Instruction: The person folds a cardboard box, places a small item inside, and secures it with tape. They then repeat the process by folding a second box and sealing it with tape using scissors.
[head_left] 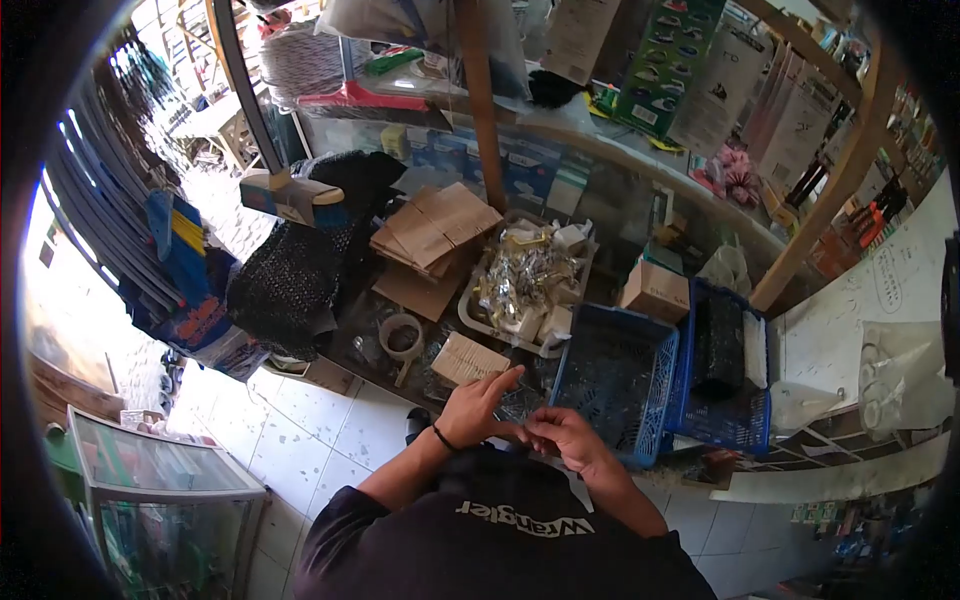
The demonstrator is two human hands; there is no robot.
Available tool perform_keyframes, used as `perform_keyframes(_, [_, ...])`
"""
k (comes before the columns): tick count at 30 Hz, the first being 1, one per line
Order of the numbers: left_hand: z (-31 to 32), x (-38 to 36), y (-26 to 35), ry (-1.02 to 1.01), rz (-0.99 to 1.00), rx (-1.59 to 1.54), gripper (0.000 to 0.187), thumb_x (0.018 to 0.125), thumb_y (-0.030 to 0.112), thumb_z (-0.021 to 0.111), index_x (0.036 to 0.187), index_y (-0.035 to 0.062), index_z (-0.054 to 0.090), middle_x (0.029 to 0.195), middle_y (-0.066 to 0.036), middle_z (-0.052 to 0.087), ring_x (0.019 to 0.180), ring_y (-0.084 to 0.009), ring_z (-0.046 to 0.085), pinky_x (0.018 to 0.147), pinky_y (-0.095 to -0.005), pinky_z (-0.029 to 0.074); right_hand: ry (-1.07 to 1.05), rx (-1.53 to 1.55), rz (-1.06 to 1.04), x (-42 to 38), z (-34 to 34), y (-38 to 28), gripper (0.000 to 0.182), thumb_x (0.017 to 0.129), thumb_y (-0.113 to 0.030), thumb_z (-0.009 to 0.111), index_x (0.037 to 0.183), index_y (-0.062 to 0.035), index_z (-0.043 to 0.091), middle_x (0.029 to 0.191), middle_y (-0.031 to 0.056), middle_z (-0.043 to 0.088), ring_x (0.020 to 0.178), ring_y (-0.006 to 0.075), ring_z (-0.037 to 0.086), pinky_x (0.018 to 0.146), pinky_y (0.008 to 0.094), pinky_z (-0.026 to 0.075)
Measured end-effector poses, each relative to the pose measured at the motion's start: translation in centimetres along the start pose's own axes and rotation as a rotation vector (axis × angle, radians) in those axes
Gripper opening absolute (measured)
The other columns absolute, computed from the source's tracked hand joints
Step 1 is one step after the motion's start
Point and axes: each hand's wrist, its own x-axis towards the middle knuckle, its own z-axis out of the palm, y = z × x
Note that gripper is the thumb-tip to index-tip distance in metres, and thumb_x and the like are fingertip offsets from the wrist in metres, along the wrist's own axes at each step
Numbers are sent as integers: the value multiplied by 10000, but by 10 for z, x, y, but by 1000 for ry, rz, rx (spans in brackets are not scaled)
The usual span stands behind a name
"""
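My left hand [475, 408] is over the near edge of the counter, with one digit stretched up and away from the others. Its lower fingers reach across to my right hand [562, 437], and the two hands almost meet. The fingertips of my right hand are pinched together; whatever is between them is too small to make out. Just beyond my left hand lies a small light-brown box [467, 360] in clear plastic. A tray [470, 318] heaped with shiny metal pieces in clear bags stands farther back. Beside my right hand is a blue plastic basket [610, 365].
Flat brown cardboard pieces [435, 232] are stacked left of the tray. A roll of tape [401, 337] lies nearby. Another blue basket [725, 425] holds a dark item at right. Wooden posts [482, 110] rise from the counter, and a glass cabinet [165, 490] stands at lower left.
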Motion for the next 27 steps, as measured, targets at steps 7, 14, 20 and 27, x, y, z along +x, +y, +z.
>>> perform_keyframes(7, [3, 8, 11, -106, -35, 56, 868, 589, 453, 773, 1299, 82, 438, 990, -86, 595, 862, -265, 607, 737, -356, 474, 97, 87, -78, -7, -7, 10, 155, 896, -195, 588, 918, -45, 623, 760, 8, 597, 636, 89, 525, 583, 225, 409])
perform_keyframes(14, [-2, 11, 1, -175, -49, 85, 743, 668, 393, 757, 1279, 94, 459, 989, -77, 609, 847, -252, 618, 738, -354, 484, 159, 148, -103, 13, -4, 26, 177, 916, -202, 560, 934, -33, 609, 733, 12, 579, 628, 87, 511, 591, 229, 408])
perform_keyframes(20, [-10, 16, -19, -315, -243, -2, 755, 683, 349, 760, 1312, 107, 420, 961, -68, 623, 837, -248, 627, 718, -355, 496, 173, 252, -131, 34, 1, 27, 218, 913, -265, 565, 908, -48, 590, 751, 15, 581, 641, 100, 523, 609, 234, 417])
perform_keyframes(27, [-27, 33, -44, -354, -163, -26, 810, 675, 241, 764, 1362, 134, 349, 968, -50, 625, 841, -243, 628, 740, -355, 502, 329, 67, -195, 54, 21, 22, 166, 869, -202, 617, 908, -43, 593, 742, 19, 579, 630, 94, 513, 596, 234, 408])
